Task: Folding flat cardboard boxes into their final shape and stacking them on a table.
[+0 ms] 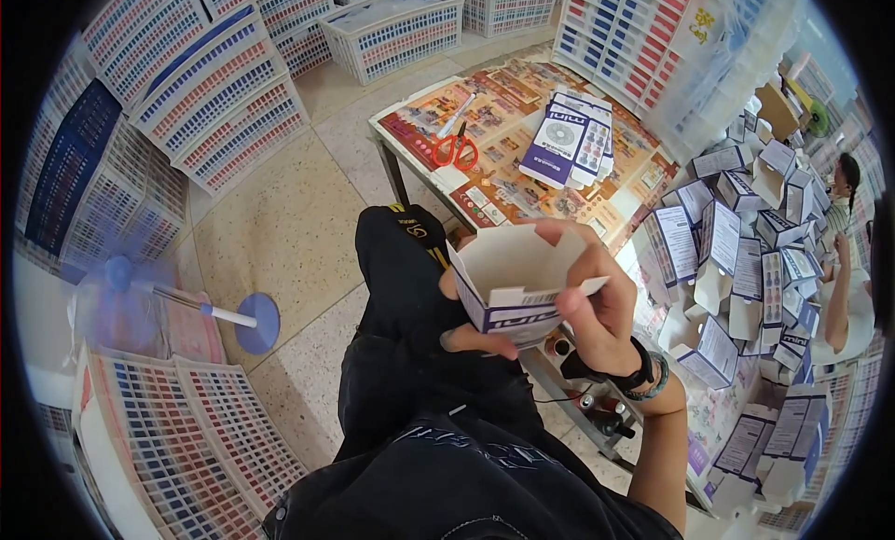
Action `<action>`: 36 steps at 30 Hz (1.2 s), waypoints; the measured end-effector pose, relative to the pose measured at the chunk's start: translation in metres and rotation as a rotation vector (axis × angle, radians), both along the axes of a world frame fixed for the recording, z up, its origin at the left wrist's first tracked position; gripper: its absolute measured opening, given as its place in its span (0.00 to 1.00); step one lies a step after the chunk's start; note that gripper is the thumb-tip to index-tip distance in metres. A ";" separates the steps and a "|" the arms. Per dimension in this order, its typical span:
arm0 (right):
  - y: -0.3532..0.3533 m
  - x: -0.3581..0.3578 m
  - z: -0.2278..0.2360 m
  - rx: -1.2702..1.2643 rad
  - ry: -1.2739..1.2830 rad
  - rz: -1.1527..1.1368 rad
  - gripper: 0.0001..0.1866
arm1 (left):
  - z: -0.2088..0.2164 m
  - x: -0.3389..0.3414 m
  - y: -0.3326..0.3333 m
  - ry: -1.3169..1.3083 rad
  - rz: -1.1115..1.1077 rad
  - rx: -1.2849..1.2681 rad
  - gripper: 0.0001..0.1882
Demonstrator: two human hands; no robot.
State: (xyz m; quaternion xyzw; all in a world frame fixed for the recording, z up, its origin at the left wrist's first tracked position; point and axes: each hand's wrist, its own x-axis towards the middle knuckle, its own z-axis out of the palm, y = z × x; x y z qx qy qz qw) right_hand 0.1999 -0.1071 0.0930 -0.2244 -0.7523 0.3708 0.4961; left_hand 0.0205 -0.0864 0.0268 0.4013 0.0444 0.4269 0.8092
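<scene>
Above my lap I hold a small white and purple carton [517,297], its open end facing up and its inside bare white. My left hand [480,340] grips it from the left and below, with the thumb along the near lower side; most of that hand is behind the carton. My right hand [608,307] wraps round the right side, its thumb at a white flap on the near rim and its fingers at the far rim. On the table ahead lies a stack of flattened purple and white cartons [566,141].
Red-handled scissors [455,152] lie on the patterned table [503,102], beside a slim cutter [458,114]. Opened cartons [736,232] heap up at right, near another person [844,307]. Plastic crates [224,102] stand at left, with a blue fan [119,271] below them.
</scene>
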 end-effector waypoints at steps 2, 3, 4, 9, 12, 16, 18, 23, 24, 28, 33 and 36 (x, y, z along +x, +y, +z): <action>-0.006 -0.004 -0.004 -0.041 0.136 -0.073 0.18 | -0.001 -0.008 -0.010 0.497 0.576 0.453 0.57; -0.006 -0.011 -0.005 -0.075 0.234 -0.101 0.23 | -0.010 -0.004 -0.010 0.499 0.573 0.451 0.57; -0.007 -0.015 0.001 -0.081 0.238 -0.093 0.23 | -0.025 0.002 -0.010 0.384 0.803 0.589 0.57; -0.001 -0.005 0.001 -0.485 0.267 -0.005 0.30 | -0.021 0.007 -0.006 0.412 0.960 0.983 0.42; -0.001 -0.004 -0.004 -0.492 0.203 -0.018 0.31 | -0.021 -0.003 0.000 0.415 0.985 1.136 0.35; 0.007 0.004 0.008 -0.523 0.545 0.394 0.30 | -0.009 -0.013 0.000 0.340 0.916 1.160 0.32; 0.010 0.007 0.005 -0.469 0.176 0.196 0.28 | -0.004 -0.015 -0.003 0.346 0.881 1.153 0.33; 0.004 0.012 0.010 -0.168 -0.116 0.076 0.19 | -0.021 -0.014 -0.002 0.304 0.909 1.057 0.31; 0.004 0.013 0.012 -0.177 -0.114 0.073 0.19 | -0.020 -0.012 0.000 0.307 0.903 1.050 0.31; 0.009 0.016 0.014 -0.064 -0.248 0.025 0.14 | -0.020 -0.010 0.003 0.342 0.780 1.071 0.32; 0.013 0.017 0.016 0.530 -0.501 -0.009 0.33 | -0.029 -0.003 0.012 -0.003 0.738 0.943 0.36; 0.012 0.016 0.010 0.556 -0.579 -0.079 0.32 | -0.029 -0.007 0.007 0.013 0.752 0.909 0.39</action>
